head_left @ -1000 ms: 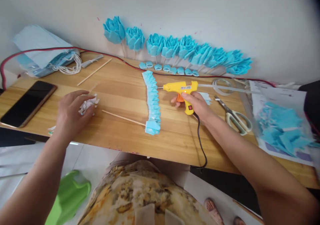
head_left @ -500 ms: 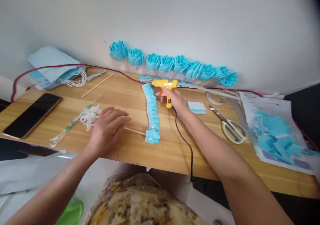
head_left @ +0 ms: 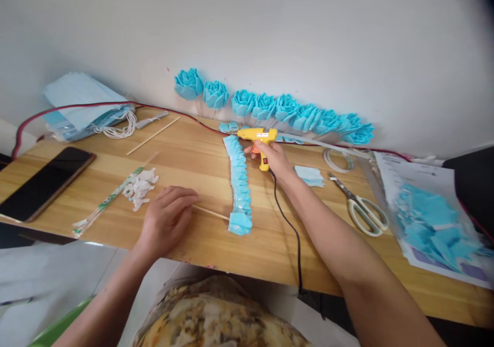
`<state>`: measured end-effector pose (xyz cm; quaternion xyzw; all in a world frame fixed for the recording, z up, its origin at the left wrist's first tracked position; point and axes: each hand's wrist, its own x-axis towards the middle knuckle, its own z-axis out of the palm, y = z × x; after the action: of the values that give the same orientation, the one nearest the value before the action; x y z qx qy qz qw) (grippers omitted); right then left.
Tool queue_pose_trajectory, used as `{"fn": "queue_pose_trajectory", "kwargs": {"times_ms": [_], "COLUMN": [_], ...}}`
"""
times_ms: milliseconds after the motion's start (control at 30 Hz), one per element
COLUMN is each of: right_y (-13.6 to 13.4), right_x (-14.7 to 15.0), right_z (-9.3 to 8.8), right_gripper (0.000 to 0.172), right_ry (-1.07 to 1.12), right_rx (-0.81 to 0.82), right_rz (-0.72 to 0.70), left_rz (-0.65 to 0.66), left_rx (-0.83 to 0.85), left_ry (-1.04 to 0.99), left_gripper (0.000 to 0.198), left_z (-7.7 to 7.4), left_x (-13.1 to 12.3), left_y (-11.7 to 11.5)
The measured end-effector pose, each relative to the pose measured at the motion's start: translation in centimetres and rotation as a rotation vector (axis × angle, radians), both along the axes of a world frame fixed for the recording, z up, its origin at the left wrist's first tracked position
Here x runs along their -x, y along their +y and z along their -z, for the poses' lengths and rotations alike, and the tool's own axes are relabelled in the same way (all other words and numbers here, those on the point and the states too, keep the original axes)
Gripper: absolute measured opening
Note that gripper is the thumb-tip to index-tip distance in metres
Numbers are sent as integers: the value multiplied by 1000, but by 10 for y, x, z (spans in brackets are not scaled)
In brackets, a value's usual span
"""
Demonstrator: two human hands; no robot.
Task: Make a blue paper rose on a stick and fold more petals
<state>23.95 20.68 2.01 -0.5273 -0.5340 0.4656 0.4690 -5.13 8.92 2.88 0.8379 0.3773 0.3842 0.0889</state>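
Note:
My right hand point(head_left: 272, 157) is wrapped round the handle of a yellow hot glue gun point(head_left: 254, 134), fingers at its orange trigger. The nozzle points left, by the far end of a pleated light-blue strip point(head_left: 240, 177) that lies lengthwise on the table. A thin wooden stick point(head_left: 211, 213) reaches from the strip's near end, where a blue piece point(head_left: 240, 222) is folded, to my left hand point(head_left: 170, 216). The left fingers are drawn together round the stick's other end, which they hide.
Blue fabric roses point(head_left: 285, 108) on sticks lean along the wall. Scissors point(head_left: 363, 211), a stack of blue pieces point(head_left: 309, 176) and a bag of blue scraps point(head_left: 432, 218) lie right. A phone point(head_left: 48, 182), white scraps point(head_left: 139, 186) and face masks point(head_left: 87, 100) are left. The gun's cord point(head_left: 287, 218) crosses the table.
My left fingers have drawn closer together at the stick. The glue gun stays in my right hand by the strip's far end. The whole view has shifted slightly.

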Motion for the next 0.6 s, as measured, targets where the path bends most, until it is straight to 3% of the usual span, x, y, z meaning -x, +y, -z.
{"fn": "queue_pose_trajectory", "kwargs": {"times_ms": [267,333,400,467,567,600], "right_y": [2,3,3,3,2,2], "right_x": [2,2,2,2,2,2], "right_z": [4,6,8,10,10,10], "right_gripper": [40,40,39,40,41,43], "right_ry": [40,28,8,-3,-7,-5], "right_rx": [6,0,-4,-22,-50,-51], "right_rz": [-5,-2,2,-5,-15,-12], "left_rz": [28,20,21,87,239,223], "left_rx": [27,10,-13,-16,49,85], "left_ry": [-45,-80,-102,-53,100,73], "left_gripper": [27,29,33,36,31,29], "left_z": [6,1,-15,-42,-84,-93], "left_x": [3,3,-2,-9,-21,-23], "left_y": [1,1,-4,-16,-46,-57]}}
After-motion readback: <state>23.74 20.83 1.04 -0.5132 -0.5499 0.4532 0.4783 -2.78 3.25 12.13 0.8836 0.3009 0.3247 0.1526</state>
